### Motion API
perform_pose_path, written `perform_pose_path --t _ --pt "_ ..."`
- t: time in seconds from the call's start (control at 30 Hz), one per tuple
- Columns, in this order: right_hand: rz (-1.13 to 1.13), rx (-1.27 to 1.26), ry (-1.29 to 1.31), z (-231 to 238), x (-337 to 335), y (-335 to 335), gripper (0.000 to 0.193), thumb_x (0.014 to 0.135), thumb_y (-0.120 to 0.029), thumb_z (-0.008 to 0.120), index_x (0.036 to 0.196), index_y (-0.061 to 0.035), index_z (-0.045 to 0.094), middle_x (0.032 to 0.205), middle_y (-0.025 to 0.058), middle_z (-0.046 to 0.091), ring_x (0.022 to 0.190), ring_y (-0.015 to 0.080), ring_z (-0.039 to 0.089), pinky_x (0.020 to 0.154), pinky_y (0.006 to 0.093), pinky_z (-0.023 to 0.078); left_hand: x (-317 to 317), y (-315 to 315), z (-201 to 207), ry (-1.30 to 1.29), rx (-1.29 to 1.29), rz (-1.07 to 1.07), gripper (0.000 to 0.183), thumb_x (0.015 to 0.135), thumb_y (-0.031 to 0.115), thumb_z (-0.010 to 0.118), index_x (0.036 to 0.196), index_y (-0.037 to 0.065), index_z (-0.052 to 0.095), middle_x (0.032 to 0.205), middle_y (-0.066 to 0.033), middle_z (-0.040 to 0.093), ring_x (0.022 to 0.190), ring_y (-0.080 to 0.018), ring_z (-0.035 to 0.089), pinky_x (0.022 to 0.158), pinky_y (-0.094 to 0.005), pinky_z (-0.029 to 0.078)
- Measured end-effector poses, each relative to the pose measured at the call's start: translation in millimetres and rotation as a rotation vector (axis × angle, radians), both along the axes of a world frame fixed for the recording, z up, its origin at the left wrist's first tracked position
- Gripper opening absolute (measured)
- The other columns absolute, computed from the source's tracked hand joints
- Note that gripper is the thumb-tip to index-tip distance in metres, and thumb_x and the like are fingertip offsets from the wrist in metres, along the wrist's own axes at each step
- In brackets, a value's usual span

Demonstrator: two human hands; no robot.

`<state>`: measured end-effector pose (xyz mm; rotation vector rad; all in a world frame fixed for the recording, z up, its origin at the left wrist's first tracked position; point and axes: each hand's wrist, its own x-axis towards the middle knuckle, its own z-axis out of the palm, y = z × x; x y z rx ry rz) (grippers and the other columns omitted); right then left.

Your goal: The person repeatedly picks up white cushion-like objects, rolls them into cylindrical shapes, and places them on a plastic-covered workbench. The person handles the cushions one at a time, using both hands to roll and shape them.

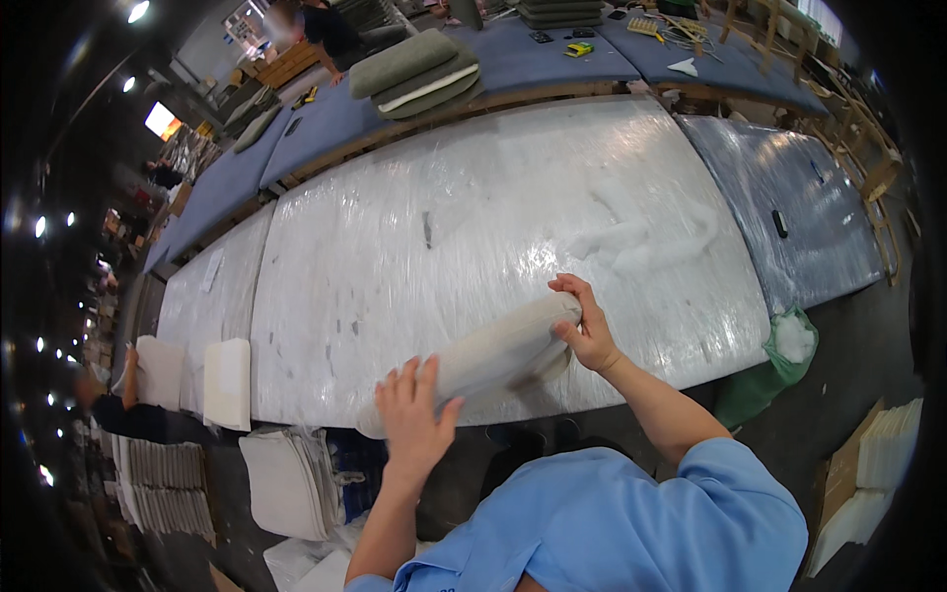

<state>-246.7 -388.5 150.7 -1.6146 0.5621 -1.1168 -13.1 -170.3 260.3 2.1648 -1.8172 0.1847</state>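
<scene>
A pale beige seat cushion [493,347] is tilted up on edge over the near side of the plastic-wrapped table [385,257]. My left hand [414,414] lies against its left end, fingers stretched and spread over the fabric. At the other end, my right hand [588,326] grips the corner, thumb on the near side and fingers curled over the top. The cushion's underside is mostly hidden from view. Loose white stuffing [641,237] lies on the plastic beyond my right hand.
A green sack of white fluff [779,365] stands off the table's right corner. Grey-green cushions [414,74] are stacked on the blue table behind. A co-worker's arm [131,380] touches a pale cushion at far left. Stacked cushion covers [286,483] sit below the near edge.
</scene>
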Motion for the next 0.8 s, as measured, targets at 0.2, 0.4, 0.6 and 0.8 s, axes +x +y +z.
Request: perform_pose_path --t 0.2,0.4,0.6,0.8 --pt "0.019 0.018 0.018 -15.6 -10.1 8.2 0.082 0.094 -0.044 0.076 0.156 -0.0062 0.038 0.146 0.0173 0.053 0.134 0.0284 0.054 0.114 0.0403 0.042 -59.1 -91.6 -4.2 -0.017 -0.007 -0.338 0.066 0.09 0.028 0.076 0.148 0.006 0.055 0.145 -0.0192 0.057 0.13 -0.0414 0.054 0.113 -0.0517 0.039" --pt "-0.071 0.004 0.008 -30.7 -23.0 14.2 0.072 0.1 -0.038 0.069 0.157 -0.0049 0.039 0.151 0.0188 0.049 0.139 0.0328 0.051 0.116 0.0408 0.041 -92.7 -137.2 -3.3 -0.082 0.015 -0.494 0.066 0.091 0.028 0.074 0.147 0.001 0.053 0.142 -0.02 0.06 0.12 -0.0402 0.062 0.103 -0.0486 0.049" --pt "-0.187 -0.061 -0.09 -33.3 -12.3 13.8 0.064 0.105 -0.043 0.061 0.152 -0.0016 0.046 0.146 0.0196 0.053 0.134 0.0334 0.054 0.113 0.0407 0.044 -100.3 -153.5 -4.6 -0.074 0.067 -0.464 0.054 0.096 0.031 0.07 0.138 -0.001 0.059 0.124 -0.0183 0.068 0.102 -0.033 0.069 0.088 -0.0412 0.056" --pt "-0.432 -0.25 -0.127 -25.7 12.9 2.7 0.042 0.107 -0.039 0.052 0.126 -0.0028 0.061 0.115 0.0207 0.065 0.103 0.039 0.064 0.09 0.0436 0.053 -100.4 -162.7 -9.2 -0.088 0.111 -0.381 0.036 0.1 0.027 0.065 0.125 0.002 0.065 0.105 -0.0148 0.07 0.093 -0.0327 0.07 0.078 -0.0433 0.056"
